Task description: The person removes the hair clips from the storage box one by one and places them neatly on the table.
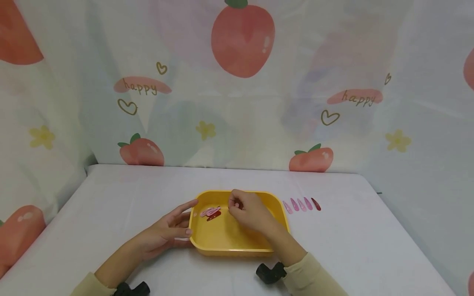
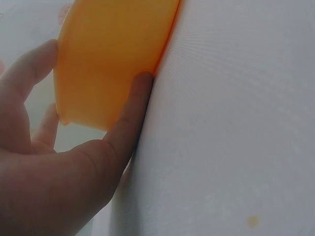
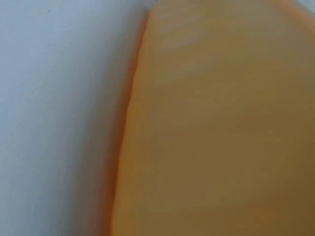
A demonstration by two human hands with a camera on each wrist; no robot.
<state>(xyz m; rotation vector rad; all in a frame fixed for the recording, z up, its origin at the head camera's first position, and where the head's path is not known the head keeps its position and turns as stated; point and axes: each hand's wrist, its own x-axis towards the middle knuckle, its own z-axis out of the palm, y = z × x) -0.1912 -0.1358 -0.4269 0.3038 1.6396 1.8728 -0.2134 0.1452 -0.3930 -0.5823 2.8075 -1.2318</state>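
A yellow tray [image 1: 237, 242] sits on the white table. My left hand [image 1: 168, 230] touches its left side with spread fingers; in the left wrist view, fingertips meet the wall of the tray [image 2: 108, 64] at its rim and low by the table. Inside the tray, at the left, several pink and dark red hair clips [image 1: 211, 212] lie in a small pile. Above the tray's right half, my right hand [image 1: 249, 209] has curled fingers and pinches a small hair clip, mostly hidden by the fingers. The right wrist view shows only the blurred tray wall [image 3: 221, 137].
To the right of the tray, several snap hair clips [image 1: 301, 204] lie in a row, pink ones and a dark red one at the right end. A printed curtain [image 1: 244, 119] hangs behind the table. Black wrist devices [image 1: 270, 273] sit near both sleeves.
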